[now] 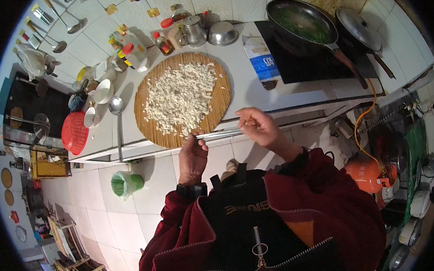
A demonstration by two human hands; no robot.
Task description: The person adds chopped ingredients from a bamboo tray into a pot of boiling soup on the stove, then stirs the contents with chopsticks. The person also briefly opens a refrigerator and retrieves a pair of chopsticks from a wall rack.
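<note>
My left hand [193, 158] grips one end of thin, shiny metal rods [219, 134], which look like chopsticks, at the near edge of a round slatted board [223, 98]. Small, pale, chopped pieces of food [180, 96] are spread over the board. To the right, my right hand [258, 127] is raised off the counter's front edge, fingers partly curled and apart. The rods' far end reaches its lower side; whether they touch is unclear. A long-handled metal ladle [116, 106] lies left of the board.
A frying pan [302, 21] with green contents and a lidded pan [358, 30] stand at the back right, near a blue-and-white packet [260, 60]. Bottles and a metal pot [194, 31] line the wall. A red basket [74, 132] is left; a lined bin [126, 184] stands below.
</note>
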